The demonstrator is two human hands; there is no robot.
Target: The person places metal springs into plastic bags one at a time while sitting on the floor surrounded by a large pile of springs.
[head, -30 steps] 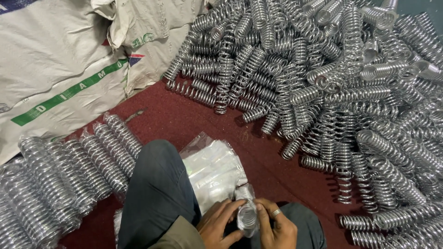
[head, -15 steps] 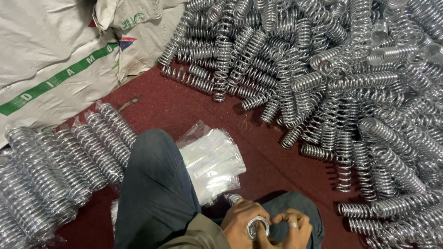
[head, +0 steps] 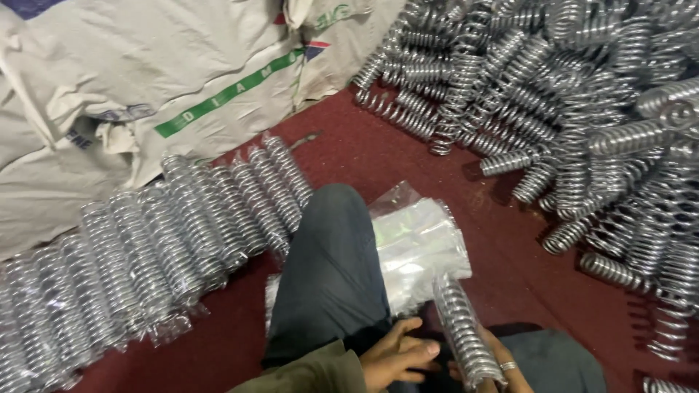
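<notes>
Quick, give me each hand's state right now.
Left hand: fingers curled beside the bagged shiny coiled metal spring, grip cannot be told.
Right hand: closed on that spring from beneath.

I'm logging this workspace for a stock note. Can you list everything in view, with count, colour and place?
Loose coil springs: a large heap, too many to count, silvery, upper right on the floor.
Bagged springs: a row, count unclear, silvery in clear plastic, left.
Stack of plastic bags: one stack, clear, centre beside the knee.
Sacks: several, white with green stripe, upper left.
Floor: dark red.
Held spring: one, silvery, in clear plastic, bottom centre.
Leg: dark trousers, centre.
Left hand: beside the held spring.
Right hand: under the held spring, ring on a finger.
</notes>
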